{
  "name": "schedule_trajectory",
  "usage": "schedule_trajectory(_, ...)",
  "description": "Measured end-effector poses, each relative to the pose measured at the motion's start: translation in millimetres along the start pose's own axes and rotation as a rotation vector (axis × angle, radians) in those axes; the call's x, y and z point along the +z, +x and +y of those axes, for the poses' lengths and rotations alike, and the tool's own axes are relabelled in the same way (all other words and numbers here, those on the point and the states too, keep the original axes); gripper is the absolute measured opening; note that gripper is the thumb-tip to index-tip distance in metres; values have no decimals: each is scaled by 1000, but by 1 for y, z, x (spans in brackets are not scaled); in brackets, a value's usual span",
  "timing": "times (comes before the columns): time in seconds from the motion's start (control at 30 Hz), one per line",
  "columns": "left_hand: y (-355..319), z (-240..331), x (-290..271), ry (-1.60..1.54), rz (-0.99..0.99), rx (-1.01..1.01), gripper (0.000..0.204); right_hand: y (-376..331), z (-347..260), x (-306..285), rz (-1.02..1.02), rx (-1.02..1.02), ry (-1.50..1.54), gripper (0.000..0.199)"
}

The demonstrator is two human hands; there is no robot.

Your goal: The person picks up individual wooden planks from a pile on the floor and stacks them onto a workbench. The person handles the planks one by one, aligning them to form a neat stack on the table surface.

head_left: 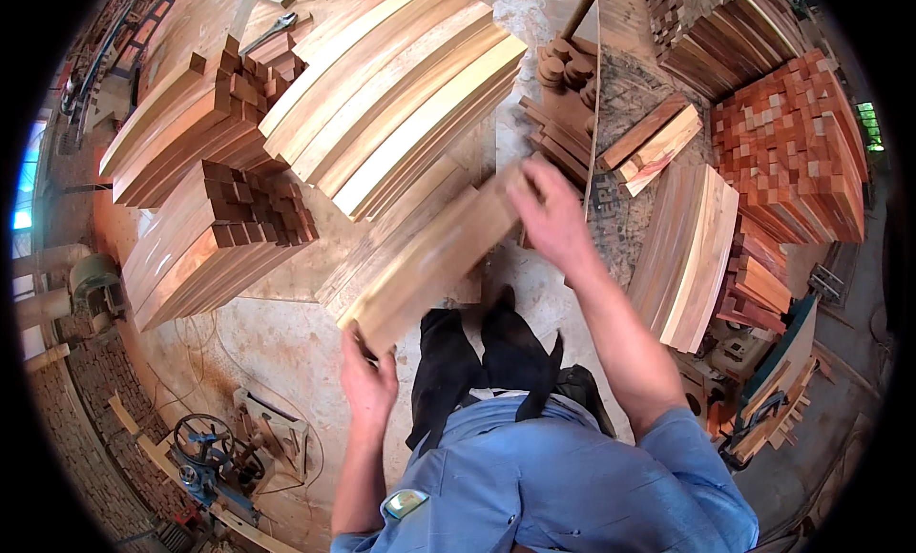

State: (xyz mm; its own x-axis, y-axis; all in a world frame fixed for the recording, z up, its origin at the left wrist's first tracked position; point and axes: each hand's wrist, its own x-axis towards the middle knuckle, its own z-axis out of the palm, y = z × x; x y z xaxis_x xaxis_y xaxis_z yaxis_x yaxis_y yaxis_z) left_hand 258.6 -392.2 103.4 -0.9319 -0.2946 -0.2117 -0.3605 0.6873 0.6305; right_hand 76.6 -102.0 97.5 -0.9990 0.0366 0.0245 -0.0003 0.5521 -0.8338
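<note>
A pale wooden board (441, 257), smeared by motion, slants in front of my body from lower left to upper right. Round its lower-left end, my left hand (369, 376) has its fingers and thumb closed. At the opposite end my right hand (553, 214) grips from above, its fingertips partly hidden. Just beyond, other light boards (391, 230) lie partly under the held one on the work table. A stack of pale, slightly curved boards (396, 95) rises farther back on that table.
Reddish-brown stacks of wood (205, 233) stand at the left. On the right are a pale board stack (685, 252), two short pieces (654, 143) and a tall pile of reddish blocks (792, 147). A handwheel machine (202, 443) sits on the floor at lower left, with cables nearby.
</note>
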Motion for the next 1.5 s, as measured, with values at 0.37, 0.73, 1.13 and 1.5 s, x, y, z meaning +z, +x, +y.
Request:
schedule_trajectory(0.37,-12,-50,28,85,-73,-144,71,-38,41,42,-128,131,-46,50)
schedule_trajectory(0.73,-37,-65,54,-125,99,-213,59,-48,53,44,-103,181,119,54)
schedule_trajectory(1.13,-29,-70,68,-868,196,-534,39,-43,48,44,-118,148,63,51)
schedule_trajectory(1.5,-17,-89,70,-1199,45,-699,71,-35,112,62,-299,674,899,46)
